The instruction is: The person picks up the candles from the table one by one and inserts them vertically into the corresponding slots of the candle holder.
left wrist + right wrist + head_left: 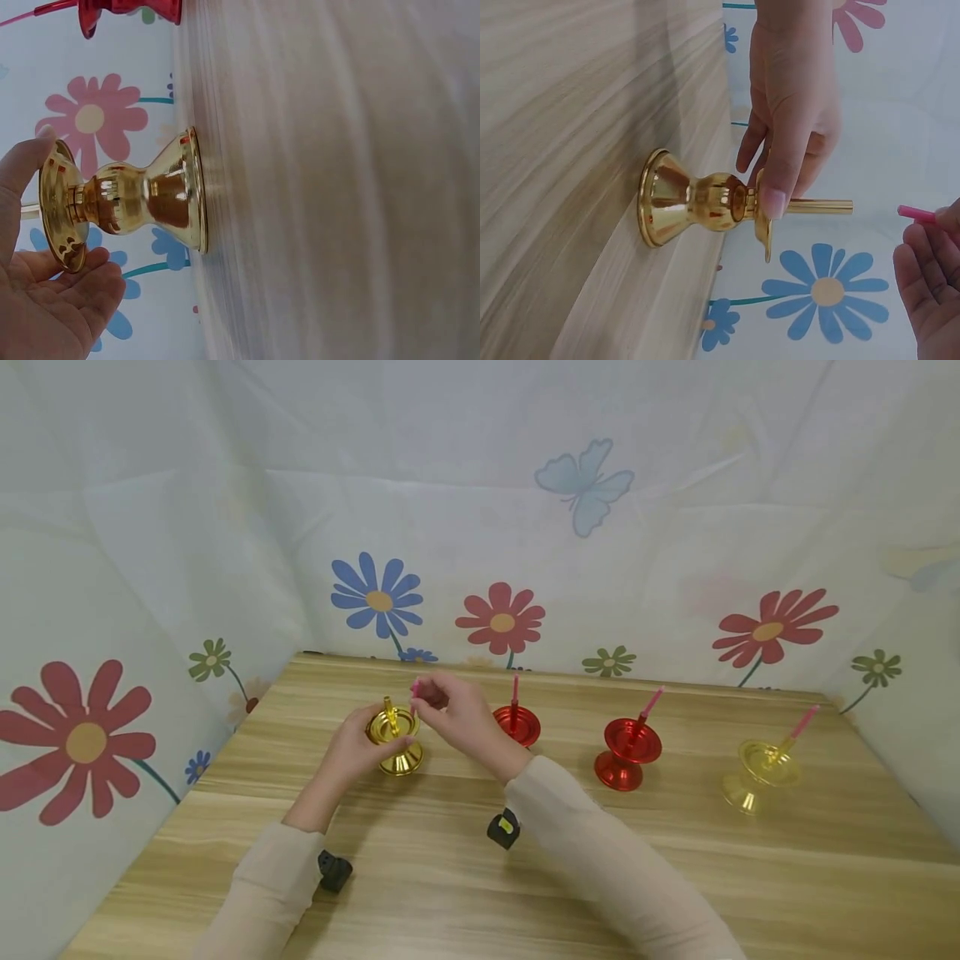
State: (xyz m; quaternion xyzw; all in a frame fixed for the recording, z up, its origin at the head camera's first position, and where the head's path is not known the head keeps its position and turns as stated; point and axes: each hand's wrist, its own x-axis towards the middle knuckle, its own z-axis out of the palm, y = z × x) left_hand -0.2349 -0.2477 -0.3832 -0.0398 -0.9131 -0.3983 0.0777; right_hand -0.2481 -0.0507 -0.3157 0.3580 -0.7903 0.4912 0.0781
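A shiny gold candle holder (401,763) stands upright on the wooden table at the left. My left hand (352,746) grips its dish by the rim, thumb on one side and fingers on the other, as the left wrist view shows. From the dish rises a thin gold tube (821,206) with nothing in its end. Between thumb and fingertips my right hand (463,714) pinches a slim pink candle (915,214). In the right wrist view the candle's lower end is apart from the tube, a short way beyond its tip.
To the right stand two red candle holders, a nearer-left one (517,725) and another (630,752), then a pale gold one (761,772), each bearing a pink candle. A flower-printed white cloth (420,510) hangs behind the wooden table (450,893).
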